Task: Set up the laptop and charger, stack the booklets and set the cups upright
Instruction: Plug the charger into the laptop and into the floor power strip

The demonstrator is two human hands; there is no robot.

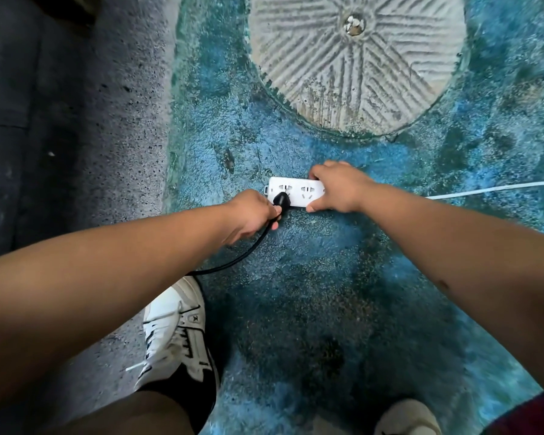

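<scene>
Blue, worn carpet-like floor (311, 277) fills most of the view, and on it lies a white power strip (296, 191), long side running left to right. A black plug (281, 200) sits at the strip's leftmost socket, tilted toward the person; whether its pins are fully in cannot be told. The left hand (252, 215) grips the plug, its fingers (275, 226) curled round the plug's base where the black cable (233, 262) leaves it. That cable runs down and to the left, passing under the left forearm near a white and black shoe (176, 334).

The right hand (339, 188) holds the strip's right part: its fingers are bent over the far edge and the thumb (314, 208) presses the near edge, so the strip is pinched between them. One free socket shows between the two hands, which are close but not touching. A white cord (490, 189) leaves the strip from under the right hand and runs off to the right edge of the view.

Beyond the strip, well apart from it, lies a round grey stone disc (358, 61) cut with radiating grooves, set into the blue floor. To the left the blue gives way to a speckled grey concrete strip (129, 120). A second shoe (405, 419) shows at the bottom right.
</scene>
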